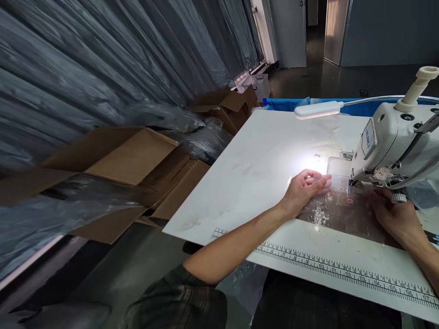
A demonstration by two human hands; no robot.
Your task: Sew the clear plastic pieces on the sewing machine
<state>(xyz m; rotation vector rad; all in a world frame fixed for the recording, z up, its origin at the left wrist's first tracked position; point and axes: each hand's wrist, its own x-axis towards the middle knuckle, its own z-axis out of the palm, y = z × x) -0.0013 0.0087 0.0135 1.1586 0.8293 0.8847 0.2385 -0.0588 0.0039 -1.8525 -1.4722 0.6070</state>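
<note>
A clear plastic sheet [343,210] with small red marks lies on the white sewing table [260,164], running under the head of a white sewing machine [394,146]. My left hand [307,185] rests on the sheet's left edge, palm turned inward and fingers loosely curled, their tips on the plastic. My right hand [394,214] lies on the sheet just below the machine's needle area, fingers pressed down on the plastic and partly hidden by the machine.
A small lamp [317,109] on a flexible neck lights the table. A printed ruler [343,269] runs along the table's near edge. Open cardboard boxes [137,169] and dark plastic sheeting [103,68] stand to the left. A blue bin [284,104] sits behind the table.
</note>
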